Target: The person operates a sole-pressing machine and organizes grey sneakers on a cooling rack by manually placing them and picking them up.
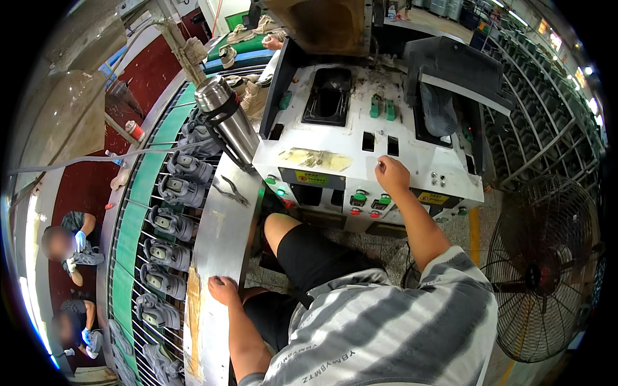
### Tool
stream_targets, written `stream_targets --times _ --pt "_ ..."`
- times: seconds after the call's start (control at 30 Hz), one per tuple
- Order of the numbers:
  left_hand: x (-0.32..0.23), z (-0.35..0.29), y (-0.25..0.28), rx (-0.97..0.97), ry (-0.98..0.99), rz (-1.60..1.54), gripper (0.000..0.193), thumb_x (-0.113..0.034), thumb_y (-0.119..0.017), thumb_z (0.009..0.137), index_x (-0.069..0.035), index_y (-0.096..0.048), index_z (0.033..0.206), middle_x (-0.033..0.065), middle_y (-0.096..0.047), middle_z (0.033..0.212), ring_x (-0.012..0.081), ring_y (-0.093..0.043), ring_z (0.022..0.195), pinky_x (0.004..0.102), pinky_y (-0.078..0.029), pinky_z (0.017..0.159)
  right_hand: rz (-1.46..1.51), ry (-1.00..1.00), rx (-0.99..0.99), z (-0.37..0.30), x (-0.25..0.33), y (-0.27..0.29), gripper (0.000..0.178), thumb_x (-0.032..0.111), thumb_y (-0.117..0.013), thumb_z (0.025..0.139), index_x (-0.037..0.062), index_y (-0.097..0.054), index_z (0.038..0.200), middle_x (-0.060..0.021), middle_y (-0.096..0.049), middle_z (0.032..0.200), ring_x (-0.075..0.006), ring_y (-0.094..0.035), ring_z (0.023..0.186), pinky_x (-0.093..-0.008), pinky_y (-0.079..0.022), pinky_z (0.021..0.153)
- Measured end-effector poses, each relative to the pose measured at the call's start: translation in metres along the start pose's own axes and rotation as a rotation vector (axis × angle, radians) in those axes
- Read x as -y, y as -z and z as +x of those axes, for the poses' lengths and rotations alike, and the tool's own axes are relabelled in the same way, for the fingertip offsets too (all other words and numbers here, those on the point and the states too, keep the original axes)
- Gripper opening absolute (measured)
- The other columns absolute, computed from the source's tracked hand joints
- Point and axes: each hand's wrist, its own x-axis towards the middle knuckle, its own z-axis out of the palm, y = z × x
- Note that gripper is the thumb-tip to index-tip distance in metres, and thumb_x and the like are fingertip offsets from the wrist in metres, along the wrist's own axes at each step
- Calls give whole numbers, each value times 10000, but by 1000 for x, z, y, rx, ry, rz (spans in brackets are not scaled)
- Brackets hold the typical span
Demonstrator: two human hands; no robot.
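One shoe [440, 109] is in the machine [293, 135]; more shoes [166, 255] are left outside. The right hand [391, 175] is balled up; one cannot tell about the left hand [223, 290].

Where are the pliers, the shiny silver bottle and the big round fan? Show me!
Pliers [235, 194]: head view, near the joint.
Silver bottle [237, 132]: head view, middle of its metal body.
Round fan [533, 279]: head view, the hub amid its wire cage.
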Motion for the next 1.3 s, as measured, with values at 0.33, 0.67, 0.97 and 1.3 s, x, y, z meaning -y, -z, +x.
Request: stream_targets --times 0.33,0.67,0.97,1.3 --pt "3 0 -2 16 23 24 233 -140 -572 830 -2 -590 1017 206 -590 1135 384 -537 1075 462 -422 939 104 27 -201 113 -95 54 363 204 -742 719 96 -664 1056 -99 -656 873 -272 -635 805 -381 -506 708" --pt "5 -18 -9 -31 43 -29 297 -114 -574 811 29 -594 1071 255 -554 1248 412 -490 1202 466 -376 1033 -251 -773 77 240 -143 121 1028 622 -694 665 207 -242 1490 -216 -407 1446 -393 -410 1318 -509 -368 1041" --pt "18 -29 -11 -56 36 -50 308 -93 -597 758 -2 -614 1052 259 -555 1262 437 -473 1214 488 -351 1056 -12 -613 -526 147 -72 125 1048 448 -798 643 105 -258 1473 -253 -510 1322 -414 -521 1196 -485 -446 981" --pt "-94 -57 27 316 194 -508 362 -150 -680 758 -23 -627 1094 167 -641 1120 311 -618 1023 393 -484 911 930 -293 -635 14 -79 105 799 108 -700 701 -6 -342 1406 -188 -514 1299 -346 -538 1153 -432 -454 945"
